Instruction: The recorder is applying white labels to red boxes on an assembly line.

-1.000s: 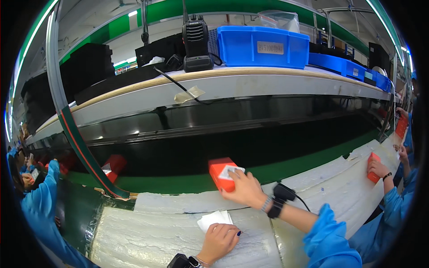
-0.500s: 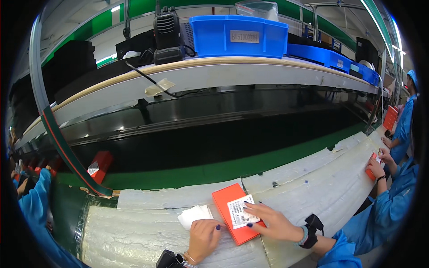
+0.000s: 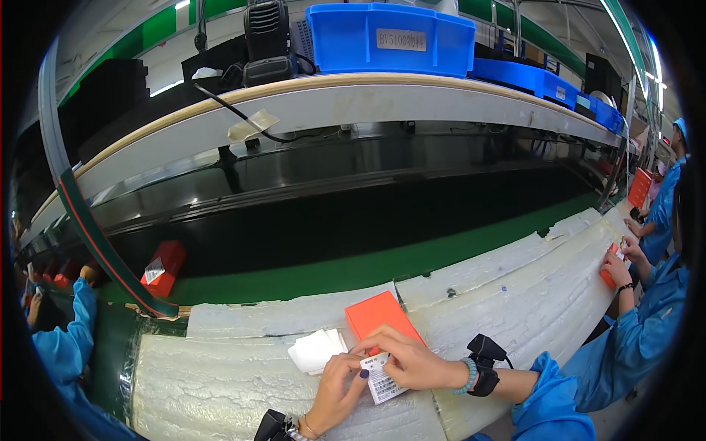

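Observation:
A white printed label [image 3: 380, 381] is held between my two hands at the near end of a red box [image 3: 376, 312]. My left hand [image 3: 340, 389] pinches the label's left edge, its thumb in front. My right hand [image 3: 412, 364] is curled over the label's upper right side, thumb against its face. The red box lies on the pale covered bench [image 3: 243, 382], its top bare in the part I see; its near end is hidden by my hands and the label. Left of the box, beside my left hand, lies a small pile of white paper sheets [image 3: 318, 350].
Beyond the bench runs a dark green conveyor belt [image 3: 294, 283] carrying another red box [image 3: 163, 266]. A shelf [image 3: 368, 101] above holds a blue bin [image 3: 390, 40] and a black radio [image 3: 267, 40]. A co-worker [image 3: 647, 294] handles a red box at right; another sleeve [image 3: 65, 331] shows left.
The label has come off the top of the red box, where my right hand lay spread over it. Both hands now grip it at the box's near end.

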Demonstrator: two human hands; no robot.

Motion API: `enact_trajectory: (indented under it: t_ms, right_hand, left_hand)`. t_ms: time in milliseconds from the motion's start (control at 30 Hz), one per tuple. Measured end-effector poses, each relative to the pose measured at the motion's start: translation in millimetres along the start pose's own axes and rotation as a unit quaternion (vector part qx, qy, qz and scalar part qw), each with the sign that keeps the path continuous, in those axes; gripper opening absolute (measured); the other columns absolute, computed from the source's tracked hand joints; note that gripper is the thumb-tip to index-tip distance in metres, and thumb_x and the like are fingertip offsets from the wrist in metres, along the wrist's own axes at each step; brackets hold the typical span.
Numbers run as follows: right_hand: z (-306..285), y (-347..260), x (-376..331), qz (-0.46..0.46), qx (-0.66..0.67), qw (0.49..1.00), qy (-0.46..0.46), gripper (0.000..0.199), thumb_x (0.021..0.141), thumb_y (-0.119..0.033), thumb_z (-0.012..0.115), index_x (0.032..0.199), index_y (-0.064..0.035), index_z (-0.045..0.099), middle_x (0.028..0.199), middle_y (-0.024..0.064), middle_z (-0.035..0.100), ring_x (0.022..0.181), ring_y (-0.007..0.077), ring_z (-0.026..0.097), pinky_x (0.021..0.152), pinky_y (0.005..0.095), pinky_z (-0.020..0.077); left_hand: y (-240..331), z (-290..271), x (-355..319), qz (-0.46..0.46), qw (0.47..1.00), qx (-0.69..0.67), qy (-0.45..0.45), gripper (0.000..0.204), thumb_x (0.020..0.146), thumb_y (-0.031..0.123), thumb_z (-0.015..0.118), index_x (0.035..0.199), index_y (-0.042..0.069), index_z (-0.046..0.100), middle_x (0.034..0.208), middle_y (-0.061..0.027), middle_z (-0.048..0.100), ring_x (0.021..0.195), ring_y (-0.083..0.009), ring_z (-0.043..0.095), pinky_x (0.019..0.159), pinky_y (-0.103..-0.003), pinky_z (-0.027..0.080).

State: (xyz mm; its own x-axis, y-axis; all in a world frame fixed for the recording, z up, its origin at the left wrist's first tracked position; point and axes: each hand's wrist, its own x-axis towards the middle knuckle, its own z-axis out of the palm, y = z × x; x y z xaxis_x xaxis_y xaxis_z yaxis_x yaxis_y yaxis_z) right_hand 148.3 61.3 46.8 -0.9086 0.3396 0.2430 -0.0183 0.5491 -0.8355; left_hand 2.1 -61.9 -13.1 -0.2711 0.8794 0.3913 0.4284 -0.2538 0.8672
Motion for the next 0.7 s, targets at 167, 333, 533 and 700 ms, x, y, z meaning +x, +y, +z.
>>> enact_trajectory:
  t_ms: [167,333,533,700]
  right_hand:
    - [12.5,-0.1,6.4,-0.025,0.036,0.999,0.008,0.051,0.077,0.011,0.042,0.122,-0.0067,0.057,0.118,0.0120,0.047,0.109,0.0248,0.052,0.091,0.0342,0.0439]
    - [26.6,8.2,8.9,-0.113,0.010,0.993,0.044,0.053,0.081,0.009,0.047,0.126,-0.0148,0.061,0.131,0.0082,0.043,0.121,0.0255,0.044,0.099,0.0363,0.0403]
    - [-4.0,5.5,-3.1,-0.077,0.059,0.995,0.010,0.046,0.084,0.003,0.052,0.122,-0.0176,0.065,0.139,0.0080,0.042,0.129,0.0257,0.040,0.107,0.0397,0.0341]
    - [-47.1,8.3,-16.6,-0.100,0.166,0.980,0.033,0.042,0.086,0.007,0.050,0.125,-0.0062,0.056,0.136,0.0101,0.047,0.129,0.0216,0.043,0.109,0.0402,0.0334]
  left_hand:
    - [-5.6,-1.8,-4.2,0.005,0.992,-0.125,-0.032,0.013,0.089,0.013,0.065,0.097,0.004,0.058,0.118,-0.0079,0.044,0.112,-0.0221,0.045,0.101,-0.037,0.034]
    - [-3.8,-6.8,-7.4,-0.105,0.942,-0.319,-0.016,0.019,0.090,0.017,0.064,0.103,0.004,0.058,0.128,-0.0070,0.040,0.122,-0.0208,0.043,0.105,-0.038,0.033]
    - [21.7,-29.5,11.2,-0.100,0.853,-0.506,0.076,0.018,0.091,0.017,0.059,0.102,0.004,0.054,0.114,-0.0095,0.057,0.122,-0.0233,0.048,0.106,-0.040,0.034]
    - [6.9,-54.5,16.1,-0.069,0.904,-0.380,0.184,0.012,0.091,0.015,0.059,0.097,0.006,0.054,0.108,-0.0095,0.057,0.105,-0.0183,0.052,0.096,-0.035,0.038]
